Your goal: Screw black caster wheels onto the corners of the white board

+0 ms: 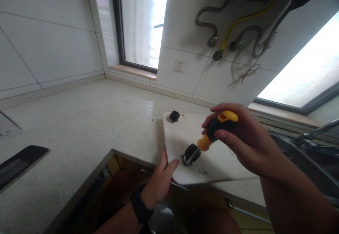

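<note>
A white board (174, 135) with rounded corners lies on the counter and reaches its front edge. My left hand (161, 175) grips the board's near left corner, thumb on top and fingers beneath. In my right hand (246, 138) is a screwdriver with a yellow and black handle (221, 126). Its shaft slants down to the metal bracket of a black caster wheel (192, 153) on the board; whether the tip sits in a screw is hard to see. A second caster wheel (174, 116) stands at the far left corner. Small loose metal bits (202, 171) lie near the front edge.
The speckled stone counter (127, 121) turns a corner at the left, where a dark flat device (21, 163) lies. A steel sink (286, 149) with a faucet (320, 135) is at the right. Hoses (233, 25) hang from the wall above a socket (179, 65). Cabinet handles (249, 211) jut out below.
</note>
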Demonstrator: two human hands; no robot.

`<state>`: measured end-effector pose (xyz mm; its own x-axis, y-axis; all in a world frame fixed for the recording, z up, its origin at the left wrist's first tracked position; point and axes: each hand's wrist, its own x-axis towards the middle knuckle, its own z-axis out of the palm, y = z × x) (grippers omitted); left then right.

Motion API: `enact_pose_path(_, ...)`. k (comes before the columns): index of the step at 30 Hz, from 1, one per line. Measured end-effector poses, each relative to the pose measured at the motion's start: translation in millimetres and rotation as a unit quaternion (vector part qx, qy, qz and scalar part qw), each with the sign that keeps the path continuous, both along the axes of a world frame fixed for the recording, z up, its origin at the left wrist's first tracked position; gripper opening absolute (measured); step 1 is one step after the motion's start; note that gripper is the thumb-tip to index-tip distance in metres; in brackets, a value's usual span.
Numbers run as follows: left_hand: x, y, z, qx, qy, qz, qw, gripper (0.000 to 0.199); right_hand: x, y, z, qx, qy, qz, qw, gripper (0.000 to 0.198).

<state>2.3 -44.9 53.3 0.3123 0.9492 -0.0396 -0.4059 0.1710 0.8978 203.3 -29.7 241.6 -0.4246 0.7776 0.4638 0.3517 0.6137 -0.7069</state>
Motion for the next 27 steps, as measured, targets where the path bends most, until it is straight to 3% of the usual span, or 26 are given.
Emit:
enact_pose_path(5,0.6,-0.4,0.5,-0.001,-0.005,0.003,1.0,0.062,-3.8,0.4,-1.2,0.037,-0.009,-0.04,0.998,0.036)
enact_pose_path(8,0.8,-0.3,0.2,0.006,-0.005,0.007,1.0,0.062,-10.7,0.4,-0.7,0.076,-0.032,-0.101,0.991,0.033)
enact_pose_path(12,1.1,-0.5,0.5,0.007,-0.006,0.007,1.0,0.059,-20.9,-1.8,0.5,0.167,-0.11,-0.228,0.953,0.039)
enact_pose_path(14,0.9,-0.5,1.5,0.011,-0.006,0.006,1.0,0.059,-25.1,-3.4,1.6,0.198,-0.144,-0.251,0.936,0.041)
enact_pose_path(20,-3.8,1.5,0.4,0.047,0.054,0.012,0.997,0.052,-30.1,-11.2,8.0,0.181,-0.178,-0.153,0.955,0.046)
enact_pose_path(25,-13.6,2.8,3.6,0.119,0.219,0.171,0.953,0.059,-23.8,-14.2,15.6,0.032,-0.133,0.001,0.991,0.05)
enact_pose_path(27,-18.4,3.9,15.7,0.19,0.234,0.174,0.937,0.055,-22.2,-11.7,17.8,0.006,-0.1,0.043,0.994,0.047)
